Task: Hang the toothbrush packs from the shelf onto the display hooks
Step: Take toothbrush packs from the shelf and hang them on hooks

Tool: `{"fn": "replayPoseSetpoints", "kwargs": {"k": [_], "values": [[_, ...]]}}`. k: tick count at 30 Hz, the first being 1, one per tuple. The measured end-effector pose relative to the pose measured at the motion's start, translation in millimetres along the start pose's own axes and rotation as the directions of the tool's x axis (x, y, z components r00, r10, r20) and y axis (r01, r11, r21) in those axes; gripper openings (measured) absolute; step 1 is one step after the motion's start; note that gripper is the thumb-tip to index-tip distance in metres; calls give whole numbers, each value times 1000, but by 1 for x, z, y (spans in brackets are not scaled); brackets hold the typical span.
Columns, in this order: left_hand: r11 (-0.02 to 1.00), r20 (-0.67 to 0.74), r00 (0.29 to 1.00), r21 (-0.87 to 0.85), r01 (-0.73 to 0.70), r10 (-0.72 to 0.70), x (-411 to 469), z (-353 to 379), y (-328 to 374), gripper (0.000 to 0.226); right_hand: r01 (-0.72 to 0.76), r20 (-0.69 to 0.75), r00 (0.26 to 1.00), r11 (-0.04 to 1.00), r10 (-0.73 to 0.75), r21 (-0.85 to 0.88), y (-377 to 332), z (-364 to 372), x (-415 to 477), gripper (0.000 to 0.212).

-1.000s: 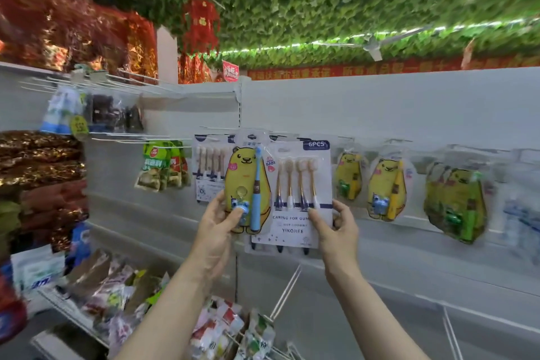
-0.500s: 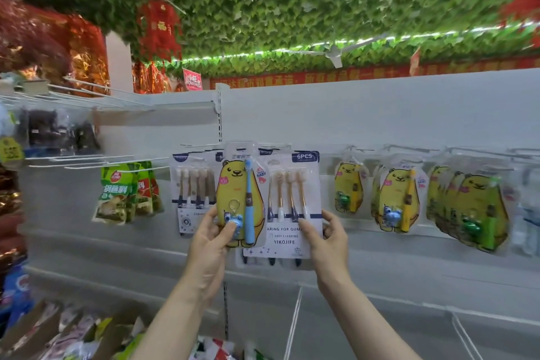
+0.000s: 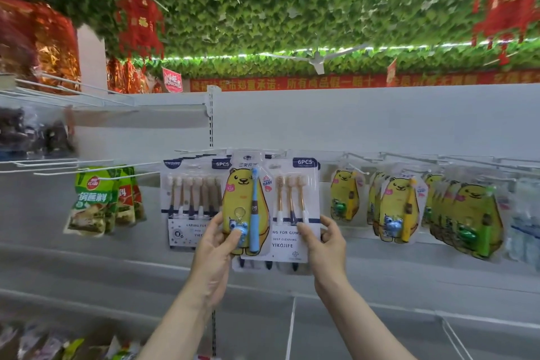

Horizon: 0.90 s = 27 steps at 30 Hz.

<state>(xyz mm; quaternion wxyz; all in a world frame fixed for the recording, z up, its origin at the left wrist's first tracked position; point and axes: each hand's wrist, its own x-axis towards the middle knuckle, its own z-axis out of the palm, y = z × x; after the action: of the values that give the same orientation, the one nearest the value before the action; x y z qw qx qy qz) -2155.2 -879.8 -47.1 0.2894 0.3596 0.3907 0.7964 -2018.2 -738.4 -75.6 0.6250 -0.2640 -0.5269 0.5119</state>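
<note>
My left hand [image 3: 217, 245] grips the lower part of a yellow bear toothbrush pack [image 3: 245, 202] with a blue brush, held up in front of the display. My right hand [image 3: 327, 242] pinches the lower right corner of a white 6PCS toothbrush pack [image 3: 293, 207], partly hidden behind the bear pack. Both packs have their tops level with the white display hooks [image 3: 365, 156] on the back panel. Another 6PCS pack [image 3: 190, 202] hangs to the left. More yellow bear packs [image 3: 399, 207] hang to the right.
Green and red snack bags [image 3: 96, 202] hang on hooks at the left. Bare wire hooks [image 3: 58, 164] stick out above them. A white shelf [image 3: 380, 286] runs below the hooks, with wire dividers [image 3: 290, 327]. Loose packets [image 3: 58, 345] lie at the bottom left.
The view has swung right and up a little. Both hands still hold their packs at the hooks, and the packs sit lower in view than before.
</note>
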Motion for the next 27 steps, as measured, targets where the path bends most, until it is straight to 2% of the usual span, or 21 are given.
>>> {"fn": "replayPoseSetpoints", "kwargs": {"k": [8, 15, 23, 27], "values": [[1000, 9, 1000, 22, 16, -16, 15, -1, -6, 47, -15, 6, 1000, 1000, 15, 0, 11, 4, 23, 44], [999, -7, 999, 18, 39, -39, 22, -3, -9, 56, -6, 23, 1000, 1000, 6, -30, 19, 9, 45, 35], [999, 3, 1000, 26, 27, -27, 6, -1, -7, 48, -38, 31, 999, 997, 41, -72, 18, 7, 56, 42], [999, 30, 999, 37, 22, -23, -11, 2, -4, 41, -62, 98, 992, 991, 74, -120, 9, 2, 49, 43]]}}
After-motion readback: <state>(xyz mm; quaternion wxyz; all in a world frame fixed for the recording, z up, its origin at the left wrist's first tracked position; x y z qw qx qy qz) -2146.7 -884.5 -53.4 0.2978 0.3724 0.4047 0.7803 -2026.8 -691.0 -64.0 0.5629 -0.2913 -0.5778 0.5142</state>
